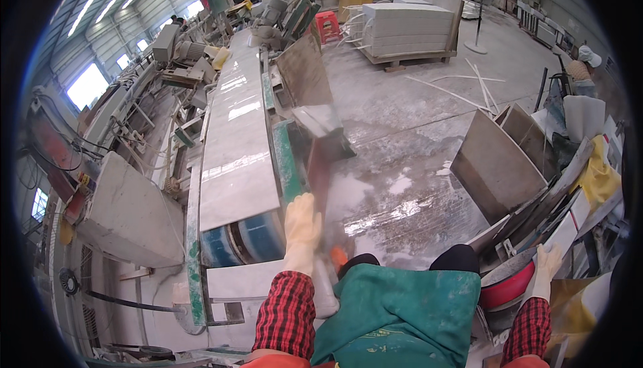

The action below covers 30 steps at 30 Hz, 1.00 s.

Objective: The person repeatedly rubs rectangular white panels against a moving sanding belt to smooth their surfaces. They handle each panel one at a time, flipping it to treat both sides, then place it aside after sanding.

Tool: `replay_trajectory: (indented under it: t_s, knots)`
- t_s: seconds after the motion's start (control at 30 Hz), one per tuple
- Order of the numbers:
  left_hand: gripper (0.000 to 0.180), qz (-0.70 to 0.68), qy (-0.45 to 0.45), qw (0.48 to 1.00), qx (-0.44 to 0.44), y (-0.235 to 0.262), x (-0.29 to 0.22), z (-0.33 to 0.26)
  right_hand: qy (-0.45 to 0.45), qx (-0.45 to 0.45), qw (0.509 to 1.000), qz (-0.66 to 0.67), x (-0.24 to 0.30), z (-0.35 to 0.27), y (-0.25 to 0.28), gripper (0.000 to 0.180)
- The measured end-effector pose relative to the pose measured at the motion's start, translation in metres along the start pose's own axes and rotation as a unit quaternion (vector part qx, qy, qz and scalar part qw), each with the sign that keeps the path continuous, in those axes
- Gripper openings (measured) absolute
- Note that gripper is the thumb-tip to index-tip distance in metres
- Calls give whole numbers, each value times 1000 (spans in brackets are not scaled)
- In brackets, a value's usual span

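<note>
My left hand [303,226], in a pale rubber glove, is stretched forward with its fingers extended. It lies beside the near right corner of a long wet stone slab [238,147], by the green side rail [287,160] of the conveyor. Whether it touches the rail or slab I cannot tell. Under the slab's near end a blue roller [261,237] shows. My right hand [548,265], also gloved, is low at the right with its fingers apart. It is nearest to a red basin [509,291] and a pale stone strip [569,224]; contact is unclear.
A thick stone block [134,214] stands left of the conveyor. Brown-grey panels [499,163] lean at the right, near a yellow cloth [599,177]. Farther off are stacked white slabs [408,29] on a pallet, a red stool [327,26] and a person [583,73]. The floor [402,200] is wet.
</note>
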<state>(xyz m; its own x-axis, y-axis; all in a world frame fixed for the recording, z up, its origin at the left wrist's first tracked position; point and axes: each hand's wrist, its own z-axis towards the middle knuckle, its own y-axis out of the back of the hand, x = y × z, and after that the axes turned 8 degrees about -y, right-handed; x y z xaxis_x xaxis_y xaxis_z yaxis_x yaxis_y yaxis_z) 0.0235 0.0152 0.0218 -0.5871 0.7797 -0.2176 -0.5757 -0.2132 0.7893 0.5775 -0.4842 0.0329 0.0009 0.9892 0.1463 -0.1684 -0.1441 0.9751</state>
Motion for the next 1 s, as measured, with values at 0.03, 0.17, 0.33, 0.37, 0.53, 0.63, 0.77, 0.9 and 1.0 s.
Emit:
replay_trajectory:
  t_s: [0.03,0.17,0.33,0.37,0.53,0.63,0.77,0.9,1.0]
  knots:
    - [51,-6,12,1000,10,2,-2,0,-8,-26,999,23,-1,-7,-3,81]
    - [48,15,-11,998,-52,3,5,-7,-117,19,993,12,36,-26,20,86]
    - [46,-17,52,998,-16,0,4,-7,-112,64,990,49,13,-2,6,86]
    - [49,-25,67,997,6,0,4,-8,-131,55,986,89,11,2,12,81]
    - [49,2,61,998,6,13,9,-12,-186,221,680,674,50,-1,56,47]
    - [49,-9,52,998,23,5,-2,-5,-119,190,664,714,59,5,74,46]
    - [46,-10,34,999,-18,1,2,-6,-85,264,678,681,148,-55,110,48]
    - [46,-7,28,1000,-13,-3,6,-6,-86,366,616,693,233,-113,99,59]
    - [49,-20,47,999,14,-2,6,-11,-111,469,594,644,276,-133,57,58]
